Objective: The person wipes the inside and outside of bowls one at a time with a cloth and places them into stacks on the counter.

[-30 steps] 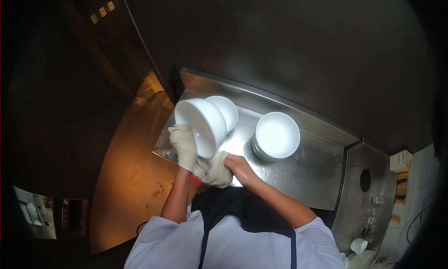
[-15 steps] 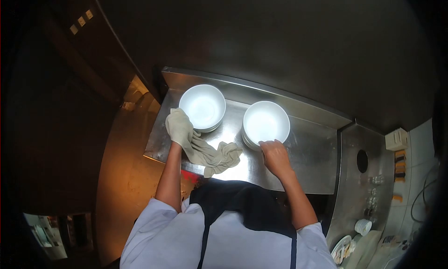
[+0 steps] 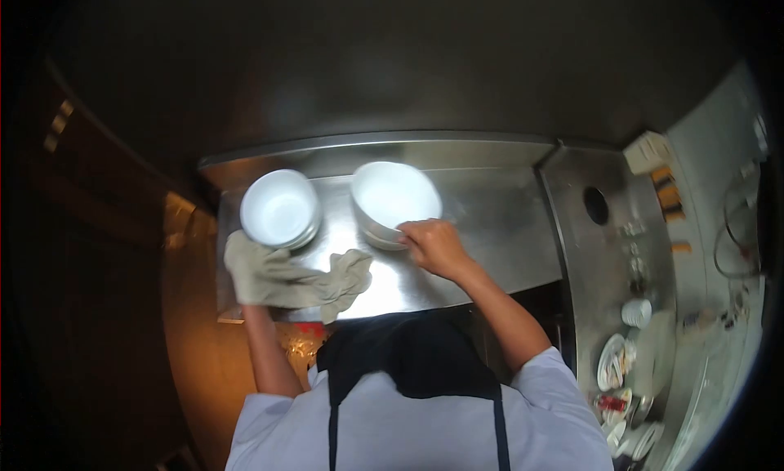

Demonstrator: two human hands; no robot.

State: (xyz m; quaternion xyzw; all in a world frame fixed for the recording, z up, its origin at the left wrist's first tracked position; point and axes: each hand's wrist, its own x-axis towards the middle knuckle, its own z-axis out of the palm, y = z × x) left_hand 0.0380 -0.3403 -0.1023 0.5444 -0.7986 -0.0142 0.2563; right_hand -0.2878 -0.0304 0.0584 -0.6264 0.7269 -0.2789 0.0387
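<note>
Two stacks of white bowls stand on a steel counter [image 3: 506, 226]. My left hand [image 3: 243, 267] is covered by a beige cloth [image 3: 302, 285], beside the near side of the left stack [image 3: 280, 208]; its fingers are hidden under the cloth, whose loose end trails right over the counter. My right hand [image 3: 433, 246] is closed on the near rim of the top bowl of the right stack [image 3: 394, 195]. That top bowl looks tilted.
To the right is a second steel surface with a round dark hole [image 3: 596, 205], glasses [image 3: 636, 263], a stack of small white dishes [image 3: 636, 312] and plates with scraps [image 3: 612, 361]. A raised steel edge [image 3: 392, 137] runs behind the bowls.
The view has turned and shifted to the right. The top bowl of the right stack has tilted with my right hand on its rim. The cloth over my left hand stays by the left stack.
</note>
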